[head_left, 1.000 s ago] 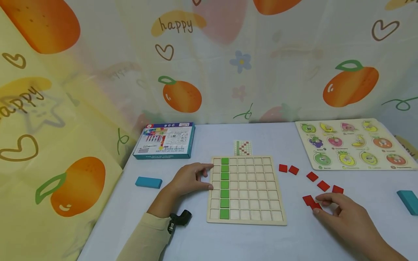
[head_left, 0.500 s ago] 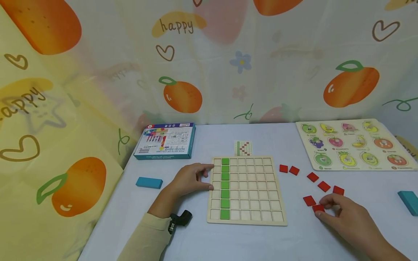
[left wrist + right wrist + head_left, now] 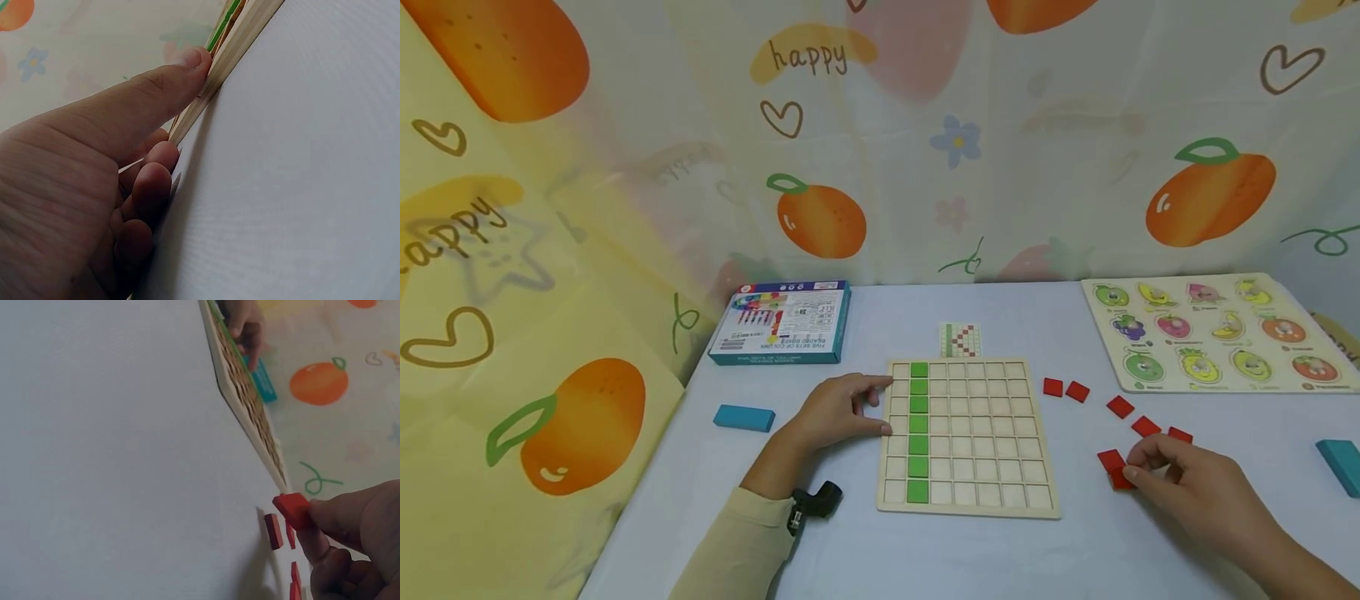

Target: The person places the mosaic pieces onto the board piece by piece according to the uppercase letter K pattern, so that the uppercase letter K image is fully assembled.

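Observation:
My right hand (image 3: 1198,483) pinches a red square tile (image 3: 295,510) between thumb and fingers, and the right wrist view shows it raised over the table. In the head view that tile overlaps another red tile (image 3: 1110,460). More red square tiles (image 3: 1120,407) trail from the hand toward the board. My left hand (image 3: 835,410) touches the left edge of the wooden grid board (image 3: 970,514), thumb and index finger spread apart along it. A column of green tiles (image 3: 918,445) fills the board's second column from the left; its other cells are bare wood.
A small pattern card (image 3: 961,340) lies just behind the board. Back left is a flat printed box (image 3: 778,325), with a blue block (image 3: 744,417) in front. A fruit picture board (image 3: 1213,333) lies back right, and another blue block (image 3: 1339,467) at far right.
My right hand has shifted slightly, and the red tile in its pinch is now tilted up near the neighbouring tile. My left hand stays at the board's edge.

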A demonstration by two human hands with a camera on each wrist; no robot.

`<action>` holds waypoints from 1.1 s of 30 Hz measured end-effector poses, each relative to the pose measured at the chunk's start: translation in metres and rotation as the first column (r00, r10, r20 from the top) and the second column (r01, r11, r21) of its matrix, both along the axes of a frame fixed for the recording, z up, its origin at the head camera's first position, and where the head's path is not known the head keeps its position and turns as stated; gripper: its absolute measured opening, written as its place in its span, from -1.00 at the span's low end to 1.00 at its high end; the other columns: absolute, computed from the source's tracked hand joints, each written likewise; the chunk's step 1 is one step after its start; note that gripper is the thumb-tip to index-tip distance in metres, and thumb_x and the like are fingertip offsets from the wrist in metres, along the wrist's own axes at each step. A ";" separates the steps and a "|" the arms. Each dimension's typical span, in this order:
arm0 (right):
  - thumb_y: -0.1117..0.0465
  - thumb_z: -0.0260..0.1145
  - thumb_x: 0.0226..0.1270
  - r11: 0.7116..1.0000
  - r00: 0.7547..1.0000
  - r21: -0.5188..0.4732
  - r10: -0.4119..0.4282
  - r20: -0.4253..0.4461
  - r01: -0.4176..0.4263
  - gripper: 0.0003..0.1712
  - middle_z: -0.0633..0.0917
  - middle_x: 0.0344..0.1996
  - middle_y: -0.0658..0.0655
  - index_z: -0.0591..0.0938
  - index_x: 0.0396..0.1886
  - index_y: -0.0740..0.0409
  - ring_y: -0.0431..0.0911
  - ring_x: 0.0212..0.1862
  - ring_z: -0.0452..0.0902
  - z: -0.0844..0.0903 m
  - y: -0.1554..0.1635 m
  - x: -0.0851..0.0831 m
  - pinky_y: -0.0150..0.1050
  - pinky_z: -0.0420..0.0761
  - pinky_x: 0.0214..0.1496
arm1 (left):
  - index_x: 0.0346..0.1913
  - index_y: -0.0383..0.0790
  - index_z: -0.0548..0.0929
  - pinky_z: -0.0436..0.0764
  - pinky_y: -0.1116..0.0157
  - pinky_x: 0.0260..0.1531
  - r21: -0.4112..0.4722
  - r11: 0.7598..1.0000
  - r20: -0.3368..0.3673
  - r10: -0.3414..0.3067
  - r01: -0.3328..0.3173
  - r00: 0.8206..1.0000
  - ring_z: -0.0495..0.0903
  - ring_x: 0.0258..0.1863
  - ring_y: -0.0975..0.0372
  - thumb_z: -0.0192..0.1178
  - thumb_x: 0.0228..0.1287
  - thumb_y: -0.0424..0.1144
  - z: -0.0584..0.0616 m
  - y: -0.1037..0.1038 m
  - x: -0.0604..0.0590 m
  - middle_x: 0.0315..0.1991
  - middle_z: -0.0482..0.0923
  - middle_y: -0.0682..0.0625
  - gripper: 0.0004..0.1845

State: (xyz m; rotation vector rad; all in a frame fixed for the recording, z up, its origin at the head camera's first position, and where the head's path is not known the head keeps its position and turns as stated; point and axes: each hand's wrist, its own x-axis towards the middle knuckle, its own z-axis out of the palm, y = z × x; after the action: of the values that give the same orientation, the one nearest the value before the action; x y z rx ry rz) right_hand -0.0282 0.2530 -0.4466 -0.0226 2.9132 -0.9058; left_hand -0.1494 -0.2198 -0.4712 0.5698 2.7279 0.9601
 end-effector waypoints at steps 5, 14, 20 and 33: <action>0.17 0.57 0.35 0.999 0.997 -0.009 0.038 -0.071 -0.039 -0.86 0.70 -0.31 -0.05 0.75 -0.19 -0.05 -0.19 -0.42 0.44 0.004 -0.005 -0.008 -0.32 0.45 -0.39 | 0.45 0.05 0.64 0.47 0.31 -0.38 -0.005 1.000 -0.007 -0.003 0.003 1.000 0.52 -0.36 0.27 0.70 0.06 0.05 -0.001 0.000 -0.001 -0.21 0.56 0.23 -0.16; 0.16 0.52 0.43 0.992 0.995 -0.094 0.086 -0.044 -0.090 -0.88 0.73 -0.27 -0.01 0.73 -0.15 0.01 -0.12 -0.43 0.47 0.014 -0.023 -0.035 -0.30 0.48 -0.44 | 0.44 0.05 0.64 0.46 0.32 -0.39 -0.012 1.000 -0.007 0.000 -0.001 1.000 0.51 -0.37 0.27 0.70 0.05 0.06 -0.001 0.000 -0.003 -0.21 0.56 0.22 -0.16; 0.15 0.50 0.43 0.986 0.995 -0.135 0.091 -0.044 -0.096 -0.89 0.74 -0.24 0.02 0.73 -0.14 0.01 -0.08 -0.41 0.45 0.016 -0.038 -0.053 -0.27 0.45 -0.52 | 0.45 0.06 0.64 0.46 0.32 -0.40 -0.012 1.000 -0.006 -0.007 0.007 1.000 0.52 -0.38 0.27 0.70 0.06 0.07 -0.003 0.000 -0.004 -0.20 0.56 0.22 -0.16; 0.16 0.47 0.46 0.972 0.995 -0.216 0.075 -0.071 -0.089 -0.90 0.71 -0.30 0.02 0.75 -0.16 0.07 -0.01 -0.23 0.49 0.011 -0.068 -0.104 -0.23 0.50 -0.29 | 0.45 0.06 0.64 0.46 0.32 -0.39 -0.014 1.000 0.008 0.003 -0.003 1.000 0.52 -0.37 0.27 0.69 0.07 0.08 -0.002 -0.001 -0.003 -0.20 0.56 0.22 -0.16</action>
State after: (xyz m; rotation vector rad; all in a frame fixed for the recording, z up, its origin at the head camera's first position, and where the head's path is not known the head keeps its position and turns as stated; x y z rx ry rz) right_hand -0.1319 0.1851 -0.4354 -0.1887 2.8276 -1.2274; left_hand -0.1522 -0.2212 -0.4732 0.5587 2.7267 0.9419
